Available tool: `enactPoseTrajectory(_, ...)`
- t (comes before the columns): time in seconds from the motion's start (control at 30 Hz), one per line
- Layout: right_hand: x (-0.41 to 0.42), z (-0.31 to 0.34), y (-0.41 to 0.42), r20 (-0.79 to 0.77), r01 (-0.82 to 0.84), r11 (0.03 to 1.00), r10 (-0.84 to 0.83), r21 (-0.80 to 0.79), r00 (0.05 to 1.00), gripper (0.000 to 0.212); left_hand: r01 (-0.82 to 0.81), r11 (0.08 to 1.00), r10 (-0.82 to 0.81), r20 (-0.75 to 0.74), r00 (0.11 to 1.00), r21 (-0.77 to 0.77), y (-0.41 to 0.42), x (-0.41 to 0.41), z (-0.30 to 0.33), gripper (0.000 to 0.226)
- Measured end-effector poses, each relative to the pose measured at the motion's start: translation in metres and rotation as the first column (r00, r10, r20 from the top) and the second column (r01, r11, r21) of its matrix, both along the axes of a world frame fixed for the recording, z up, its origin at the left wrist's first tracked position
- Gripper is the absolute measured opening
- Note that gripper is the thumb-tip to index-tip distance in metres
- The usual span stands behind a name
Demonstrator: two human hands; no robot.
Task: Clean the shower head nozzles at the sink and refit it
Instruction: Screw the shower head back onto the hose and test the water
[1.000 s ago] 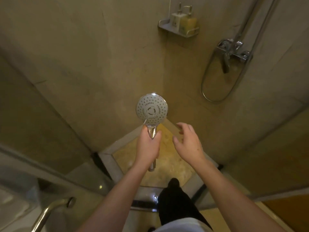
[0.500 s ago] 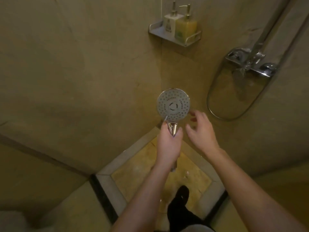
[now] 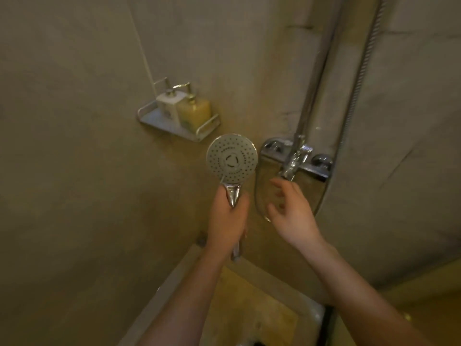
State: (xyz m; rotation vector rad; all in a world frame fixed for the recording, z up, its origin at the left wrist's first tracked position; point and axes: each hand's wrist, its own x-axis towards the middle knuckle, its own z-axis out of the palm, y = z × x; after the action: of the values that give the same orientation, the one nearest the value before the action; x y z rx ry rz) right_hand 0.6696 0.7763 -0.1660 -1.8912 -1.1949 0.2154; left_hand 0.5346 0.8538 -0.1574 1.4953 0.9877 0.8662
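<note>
My left hand (image 3: 228, 218) grips the chrome handle of the shower head (image 3: 232, 157), held upright with its round nozzle face turned toward me. My right hand (image 3: 290, 208) hovers just right of the handle with fingers spread and loosely bent, holding nothing. Its fingertips are close below the chrome mixer valve (image 3: 296, 158) on the wall. The metal shower hose (image 3: 359, 78) runs down from the top right and loops under the valve behind my right hand. A chrome riser pipe (image 3: 316, 68) rises from the valve.
A small metal wall shelf (image 3: 174, 127) left of the shower head carries a white pump bottle (image 3: 168, 103) and a yellow pump bottle (image 3: 195, 112). Beige tiled walls close in all round. The yellowish shower floor (image 3: 252, 310) with a pale raised border lies below my arms.
The view has tilted up and closer to the wall. Both hands have risen, the shower head now level with the mixer valve, and my right hand has moved right, under the valve.
</note>
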Motion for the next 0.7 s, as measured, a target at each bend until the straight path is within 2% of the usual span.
enactPoseTrajectory(0.23,0.062,0.092,0.01,0.104,0.163,0.97,-0.183,0.179,0.978,0.043,0.262,0.958,-0.277,0.146,0.95,0.113,0.034,0.063,0.084,0.01)
enactPoseTrajectory(0.33,0.077,0.147,0.009,0.205,0.194,0.939,-0.257,0.283,0.944,0.038,0.351,0.924,-0.375,0.174,0.911,0.152,0.047,0.079,0.113,0.004)
enactPoseTrajectory(0.43,0.092,0.215,0.007,0.328,0.217,0.899,-0.35,0.38,0.878,0.024,0.443,0.874,-0.476,0.166,0.864,0.2,0.058,0.086,0.145,0.027)
enactPoseTrajectory(0.53,0.108,0.288,0.004,0.462,0.196,0.864,-0.425,0.464,0.779,0.012,0.487,0.83,-0.537,0.152,0.83,0.271,0.066,0.091,0.176,0.03)
enactPoseTrajectory(0.6,0.115,0.333,0.002,0.552,0.175,0.89,-0.404,0.42,0.729,0.014,0.494,0.81,-0.554,0.138,0.821,0.315,0.069,0.094,0.191,0.024)
enactPoseTrajectory(0.7,0.126,0.382,0.002,0.71,0.199,0.954,-0.3,0.224,0.637,0.023,0.508,0.789,-0.577,0.131,0.806,0.346,0.071,0.096,0.208,0.011)
